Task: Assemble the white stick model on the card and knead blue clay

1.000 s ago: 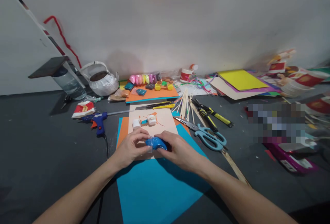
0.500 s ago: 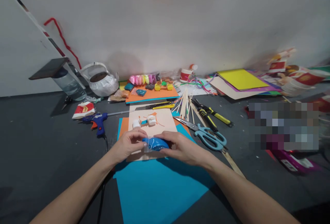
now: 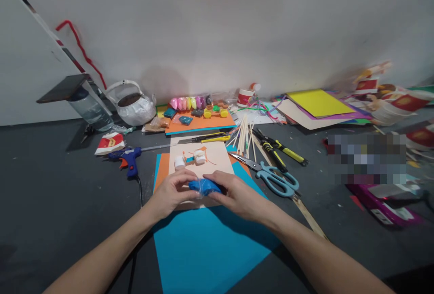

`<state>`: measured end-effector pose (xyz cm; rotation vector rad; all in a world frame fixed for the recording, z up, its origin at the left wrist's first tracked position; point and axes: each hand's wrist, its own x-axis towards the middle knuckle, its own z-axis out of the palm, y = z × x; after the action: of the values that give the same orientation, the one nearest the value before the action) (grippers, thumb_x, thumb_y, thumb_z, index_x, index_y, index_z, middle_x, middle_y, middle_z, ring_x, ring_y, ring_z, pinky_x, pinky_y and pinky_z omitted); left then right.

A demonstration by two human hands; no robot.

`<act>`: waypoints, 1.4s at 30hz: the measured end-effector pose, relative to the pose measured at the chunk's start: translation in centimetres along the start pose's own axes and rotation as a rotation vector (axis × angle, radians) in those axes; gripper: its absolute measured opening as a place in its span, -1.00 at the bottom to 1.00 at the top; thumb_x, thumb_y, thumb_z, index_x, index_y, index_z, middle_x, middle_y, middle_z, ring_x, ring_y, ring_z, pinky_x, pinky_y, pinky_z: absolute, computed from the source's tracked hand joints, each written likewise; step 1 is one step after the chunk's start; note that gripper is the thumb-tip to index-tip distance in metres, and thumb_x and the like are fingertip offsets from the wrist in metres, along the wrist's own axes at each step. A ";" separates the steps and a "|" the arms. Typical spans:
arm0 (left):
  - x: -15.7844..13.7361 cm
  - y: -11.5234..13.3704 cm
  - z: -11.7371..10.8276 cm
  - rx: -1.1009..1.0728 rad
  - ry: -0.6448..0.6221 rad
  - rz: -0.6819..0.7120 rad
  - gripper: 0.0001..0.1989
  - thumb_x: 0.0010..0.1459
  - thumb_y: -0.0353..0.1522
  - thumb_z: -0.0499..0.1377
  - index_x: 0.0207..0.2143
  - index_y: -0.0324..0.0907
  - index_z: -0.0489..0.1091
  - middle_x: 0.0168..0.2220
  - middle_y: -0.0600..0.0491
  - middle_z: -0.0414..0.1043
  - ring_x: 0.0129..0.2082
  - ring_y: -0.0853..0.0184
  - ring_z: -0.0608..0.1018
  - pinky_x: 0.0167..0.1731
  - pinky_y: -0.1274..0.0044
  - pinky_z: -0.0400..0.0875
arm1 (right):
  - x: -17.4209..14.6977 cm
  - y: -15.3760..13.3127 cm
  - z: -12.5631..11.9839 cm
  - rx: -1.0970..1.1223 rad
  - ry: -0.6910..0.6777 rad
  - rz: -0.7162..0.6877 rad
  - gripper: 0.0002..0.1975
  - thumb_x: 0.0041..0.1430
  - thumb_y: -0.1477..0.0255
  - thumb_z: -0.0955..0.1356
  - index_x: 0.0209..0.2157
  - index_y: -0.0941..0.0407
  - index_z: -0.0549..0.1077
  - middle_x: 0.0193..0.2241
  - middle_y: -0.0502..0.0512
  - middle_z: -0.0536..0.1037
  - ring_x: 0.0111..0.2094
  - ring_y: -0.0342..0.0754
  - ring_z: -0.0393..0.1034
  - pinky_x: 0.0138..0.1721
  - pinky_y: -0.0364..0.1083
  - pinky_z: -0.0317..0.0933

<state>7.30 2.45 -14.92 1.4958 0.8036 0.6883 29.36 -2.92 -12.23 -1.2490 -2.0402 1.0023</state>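
Blue modelling clay [image 3: 208,186], partly in a clear plastic wrapper, is between my hands above the paper. My left hand [image 3: 171,191] pinches its left end, near the wrapper. The fingers of my right hand [image 3: 235,192] close round the right end. Just beyond the hands, a small piece with white wheel-like ends [image 3: 200,156] and a blue and orange middle lies on the pale peach sheet [image 3: 220,158]. Under that sheet is blue paper [image 3: 210,244].
Left lies a blue glue gun [image 3: 133,158] with its cord. Scissors [image 3: 276,179], wooden sticks [image 3: 242,138], pliers [image 3: 273,149] and yellow cutters [image 3: 215,138] lie right and behind. Further back stand a silver teapot shape [image 3: 134,109], a bottle [image 3: 90,111] and clay packs [image 3: 190,103].
My left fingers have shifted slightly right along the clay, and more of its left end now shows blue against them. The wrapper seems bunched nearer the middle. My right hand keeps its grip.
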 end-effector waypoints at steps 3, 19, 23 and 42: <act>0.0 -0.1 0.2 0.021 0.010 0.023 -0.76 -0.04 -0.28 0.41 -0.30 -0.18 0.58 -0.20 -0.05 0.47 -0.10 0.20 0.50 -0.05 0.37 0.42 | 0.0 -0.3 0.2 -0.006 -0.001 -0.003 -0.70 0.27 0.51 0.36 0.04 0.08 0.43 -0.04 0.13 0.53 -0.07 0.04 0.40 -0.07 -0.06 0.23; -0.3 0.0 1.2 0.218 0.086 0.126 -0.89 0.06 -0.38 0.28 -0.31 -0.16 0.48 -0.13 -0.03 0.42 -0.05 0.22 0.46 -0.02 0.40 0.34 | 0.2 -0.8 1.3 0.001 -0.011 0.000 -0.76 0.26 0.52 0.37 -0.03 0.12 0.43 -0.09 0.15 0.52 -0.14 0.02 0.39 -0.12 -0.07 0.22; -0.3 0.5 0.9 0.245 0.089 0.121 -0.92 0.05 -0.41 0.25 -0.34 -0.16 0.46 -0.17 -0.01 0.42 -0.08 0.22 0.47 -0.04 0.43 0.33 | 0.3 -0.8 1.1 0.016 0.002 -0.007 -0.80 0.23 0.55 0.35 -0.11 0.12 0.47 -0.17 0.10 0.54 -0.20 -0.01 0.40 -0.18 -0.10 0.22; -0.2 0.1 1.1 0.118 0.032 0.095 -0.79 0.02 -0.34 0.33 -0.25 -0.18 0.53 -0.24 0.01 0.43 -0.17 0.26 0.46 -0.16 0.47 0.34 | -0.1 -0.9 1.5 -0.001 -0.014 0.014 -0.62 0.26 0.58 0.31 0.11 0.17 0.35 0.03 0.28 0.46 0.02 0.13 0.35 0.05 0.06 0.21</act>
<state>8.09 1.67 -14.91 1.6414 0.8127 0.7484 27.84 -3.73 -12.33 -1.2624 -2.0452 1.0187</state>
